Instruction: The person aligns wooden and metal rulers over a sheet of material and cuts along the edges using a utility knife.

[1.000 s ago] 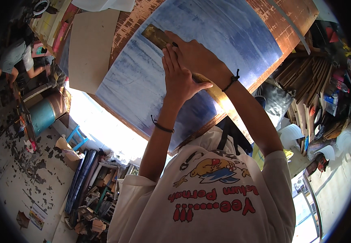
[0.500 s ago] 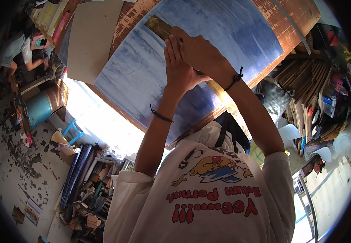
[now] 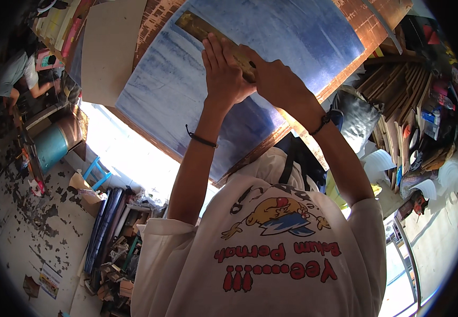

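Note:
A long flat brown strip (image 3: 193, 26), ruler-like and worn, lies slantwise across a blue sheet (image 3: 160, 79) on the table. My left hand (image 3: 222, 76) rests on the strip, its fingers stretched out and together, pressing it against the sheet. Just to the right, my right hand (image 3: 284, 87) is closed beside the strip's right edge. A small dark spot shows at its fingertips; whatever it may hold is mostly hidden. The near end of the strip disappears beneath my hands.
A grey-beige board (image 3: 107, 50) overlaps the table's left part. The scuffed brown tabletop (image 3: 382, 26) shows around the sheet. Stacked cardboard (image 3: 398, 100) stands at right. Dark rolls (image 3: 102, 227) lean at lower left by a blue stool (image 3: 98, 171). Another person (image 3: 20, 74) crouches at far left.
My right hand has drawn back along the strip, toward me and to the right, away from the left fingers. More of the strip shows. My left hand stays on it.

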Demonstrator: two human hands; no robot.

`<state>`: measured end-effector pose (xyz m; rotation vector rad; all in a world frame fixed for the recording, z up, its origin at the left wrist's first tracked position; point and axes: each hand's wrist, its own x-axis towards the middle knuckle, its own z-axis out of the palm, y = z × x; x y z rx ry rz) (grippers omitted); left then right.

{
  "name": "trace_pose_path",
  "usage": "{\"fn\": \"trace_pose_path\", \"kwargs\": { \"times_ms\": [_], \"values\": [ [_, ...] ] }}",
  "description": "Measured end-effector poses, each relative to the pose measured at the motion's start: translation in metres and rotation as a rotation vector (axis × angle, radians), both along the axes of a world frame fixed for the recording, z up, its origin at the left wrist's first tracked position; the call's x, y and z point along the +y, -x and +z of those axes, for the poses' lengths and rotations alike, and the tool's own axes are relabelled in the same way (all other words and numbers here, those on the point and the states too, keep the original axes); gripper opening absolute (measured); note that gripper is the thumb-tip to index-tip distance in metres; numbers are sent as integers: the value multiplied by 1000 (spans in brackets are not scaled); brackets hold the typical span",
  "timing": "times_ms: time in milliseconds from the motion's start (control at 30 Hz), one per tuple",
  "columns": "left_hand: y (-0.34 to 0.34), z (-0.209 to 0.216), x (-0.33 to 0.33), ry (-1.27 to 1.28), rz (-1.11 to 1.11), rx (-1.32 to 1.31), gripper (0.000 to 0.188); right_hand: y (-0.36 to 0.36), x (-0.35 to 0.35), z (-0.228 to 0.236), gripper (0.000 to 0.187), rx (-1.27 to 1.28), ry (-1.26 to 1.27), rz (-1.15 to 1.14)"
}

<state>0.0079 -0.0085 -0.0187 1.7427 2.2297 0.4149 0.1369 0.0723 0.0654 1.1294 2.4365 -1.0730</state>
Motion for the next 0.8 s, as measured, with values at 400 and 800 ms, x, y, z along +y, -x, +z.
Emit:
{"fn": "trace_pose_path", "kwargs": {
  "times_ms": [400,800],
  "values": [
    [2,9,2,198,3,9,155,-33,-14,6,61,-58,79,-28],
    [2,3,1,217,5,54,162,-108,-46,1,66,-49,-66,43]
  ]
}}
